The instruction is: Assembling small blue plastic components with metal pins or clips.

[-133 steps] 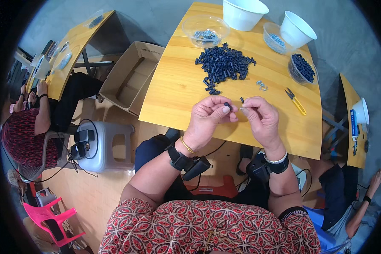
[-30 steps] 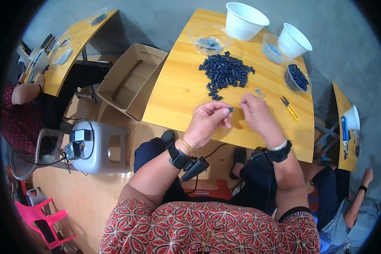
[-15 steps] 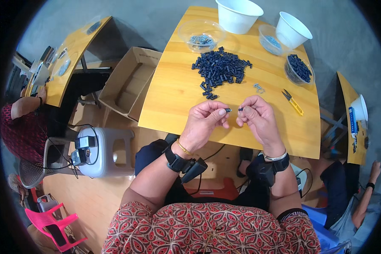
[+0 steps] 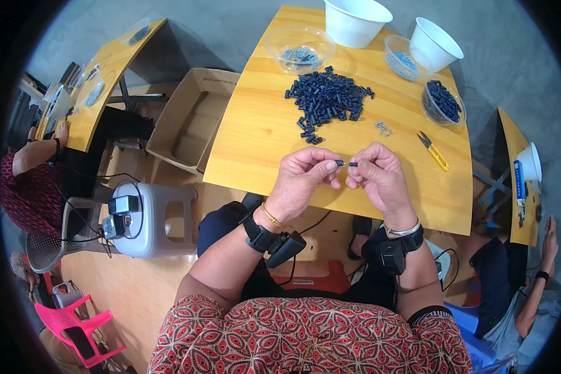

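While both hands meet above the wooden counter (image 4: 255, 131), the left hand (image 4: 302, 181) and right hand (image 4: 380, 177) pinch a small dark connector piece (image 4: 346, 164) between fingertips, near a pile of dark parts (image 4: 327, 103) and yellow snips (image 4: 432, 150).

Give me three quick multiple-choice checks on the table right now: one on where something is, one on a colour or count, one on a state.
1. Where does the yellow-handled snips lie?
A. right of the right hand
B. inside the cardboard box
C. in a white bowl

2. What colour is the pile of small parts on the wooden table?
A. red
B. dark blue
C. white

3. What is the left hand doing?
A. lying flat and empty
B. gripping the snips
C. pinching a small dark part at its fingertips

Answers: 1 A, the snips rest on bare wood beside that hand; 2 B, the heap is dark blue; 3 C, thumb and finger close on the part.
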Tool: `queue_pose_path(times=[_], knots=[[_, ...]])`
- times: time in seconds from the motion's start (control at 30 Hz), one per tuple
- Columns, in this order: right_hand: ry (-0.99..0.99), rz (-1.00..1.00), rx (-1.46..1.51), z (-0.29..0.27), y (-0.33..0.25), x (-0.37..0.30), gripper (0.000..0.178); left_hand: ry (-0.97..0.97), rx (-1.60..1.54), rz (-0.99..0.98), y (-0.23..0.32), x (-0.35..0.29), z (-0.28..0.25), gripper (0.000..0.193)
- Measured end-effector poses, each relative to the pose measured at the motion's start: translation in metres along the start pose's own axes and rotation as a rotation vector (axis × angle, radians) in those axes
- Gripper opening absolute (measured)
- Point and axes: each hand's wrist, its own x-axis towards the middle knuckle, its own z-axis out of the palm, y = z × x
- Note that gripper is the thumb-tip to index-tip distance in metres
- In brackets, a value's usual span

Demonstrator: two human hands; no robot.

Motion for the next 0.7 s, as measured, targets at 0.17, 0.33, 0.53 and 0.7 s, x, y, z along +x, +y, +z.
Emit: queue_pose_path(times=[0.17, 0.33, 0.53, 0.7], knots=[[0.023, 0.037, 0.036, 0.0004, 0.0025, 0.0004, 0.007, 0.023, 0.031, 0.026, -0.0037, 0.0003, 0.0009, 0.012], [0.045, 0.033, -0.021, 0.0001, 0.0036, 0.0004, 0.008, 0.056, 0.103, 0.048, -0.0014, -0.0007, 0.0054, 0.009], [0.053, 0.025, -0.045, 0.0013, 0.0045, -0.0010, 0.009, 0.057, 0.146, 0.079, -0.0042, -0.0018, 0.0035, 0.012], [0.057, 0.036, -0.073, 0.0043, 0.0034, -0.0030, 0.009, 0.078, 0.246, 0.070, -0.0007, -0.0031, 0.0070, 0.011]])
